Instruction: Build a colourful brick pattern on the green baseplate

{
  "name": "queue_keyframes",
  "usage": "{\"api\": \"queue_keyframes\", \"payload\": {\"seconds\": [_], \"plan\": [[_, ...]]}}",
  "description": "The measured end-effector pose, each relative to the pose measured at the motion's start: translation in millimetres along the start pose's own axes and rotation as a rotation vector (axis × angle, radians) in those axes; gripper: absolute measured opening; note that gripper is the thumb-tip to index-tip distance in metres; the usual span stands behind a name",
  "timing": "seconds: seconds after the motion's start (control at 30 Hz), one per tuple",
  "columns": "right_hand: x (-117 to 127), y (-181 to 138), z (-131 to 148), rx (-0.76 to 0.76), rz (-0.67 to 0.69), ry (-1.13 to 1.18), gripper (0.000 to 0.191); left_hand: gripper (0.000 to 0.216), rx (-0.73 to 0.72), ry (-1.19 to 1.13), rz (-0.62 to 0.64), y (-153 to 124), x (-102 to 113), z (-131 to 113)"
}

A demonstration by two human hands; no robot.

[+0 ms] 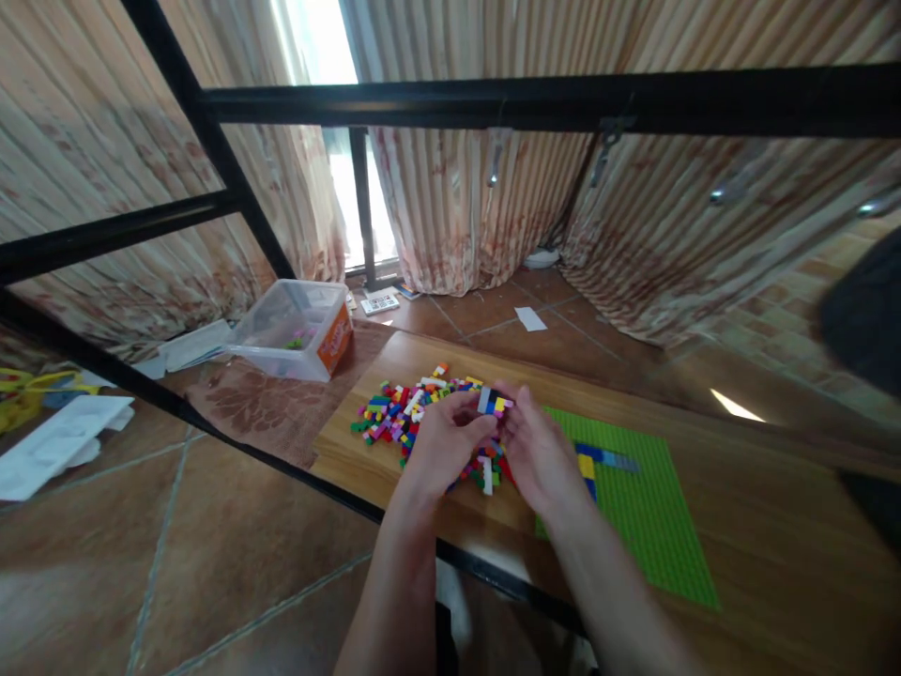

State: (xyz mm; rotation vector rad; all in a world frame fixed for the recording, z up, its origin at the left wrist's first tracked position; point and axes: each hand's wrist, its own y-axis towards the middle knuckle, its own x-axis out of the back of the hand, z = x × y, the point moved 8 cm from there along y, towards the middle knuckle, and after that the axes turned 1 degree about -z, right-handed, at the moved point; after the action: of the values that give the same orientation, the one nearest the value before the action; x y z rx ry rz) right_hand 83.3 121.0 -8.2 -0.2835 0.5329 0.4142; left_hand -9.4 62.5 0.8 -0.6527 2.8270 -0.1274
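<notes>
A small cluster of toy bricks (494, 404), grey, blue, yellow and pink, is held up between my two hands. My left hand (450, 439) pinches its grey end with thumb and forefinger. At the other end, the curled fingers of my right hand (536, 453) close around the pink and yellow part; its fingertips are partly hidden. Below and left of the hands lies a pile of loose bricks (394, 410) in many colours. Partly behind my right forearm is a green baseplate (654, 507) bearing blue, yellow and grey-blue bricks (606, 458).
The wooden table (774, 526) stands behind a black metal frame (450, 105) with bars across the view. On the floor are a clear plastic bin (282, 329) with a few bricks, a white tray (67, 441) and a paper (530, 319). Striped curtains (450, 207) hang behind.
</notes>
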Motion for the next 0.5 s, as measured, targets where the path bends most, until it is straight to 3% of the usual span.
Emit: {"api": "queue_keyframes", "payload": {"seconds": [0.17, 0.33, 0.5], "plan": [[31, -10, -4, 0.055, -0.154, 0.123, 0.025, 0.019, -0.017, 0.115, -0.002, 1, -29, 9], [51, -10, 0, 0.102, -0.198, 0.035, 0.024, 0.017, 0.074, 0.238, -0.022, 2, -42, 17], [66, -10, 1, 0.116, -0.257, 0.082, 0.026, 0.019, -0.064, 0.49, -0.034, 7, -55, 17]]}}
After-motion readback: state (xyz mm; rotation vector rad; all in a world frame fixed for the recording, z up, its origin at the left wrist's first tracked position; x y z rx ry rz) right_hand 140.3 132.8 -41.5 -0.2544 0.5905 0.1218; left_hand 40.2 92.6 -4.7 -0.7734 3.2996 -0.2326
